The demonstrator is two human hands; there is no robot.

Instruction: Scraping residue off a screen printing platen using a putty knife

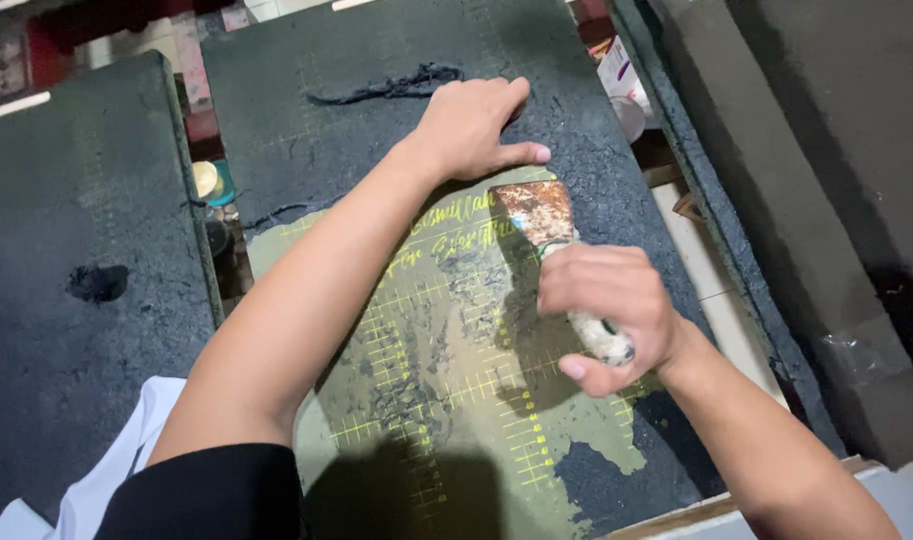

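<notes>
My right hand (607,305) grips the pale handle of a scraper (542,215) whose rusty blade lies flat on a green grid board (447,390). A dark grey crusty layer (327,110) covers the far part of the board, and the near middle is scraped bare with smears left on it. My left hand (477,125) presses palm down on the dark layer just beyond the blade, thumb out toward the blade's top edge. A strip of peeled dark material (397,85) lies farther up.
A second board coated dark (67,280) lies to the left across a narrow gap with small containers (212,180) below. A grey slab (807,200) runs along the right. White cloth (107,480) lies at the lower left, and packets (617,75) sit at the upper right.
</notes>
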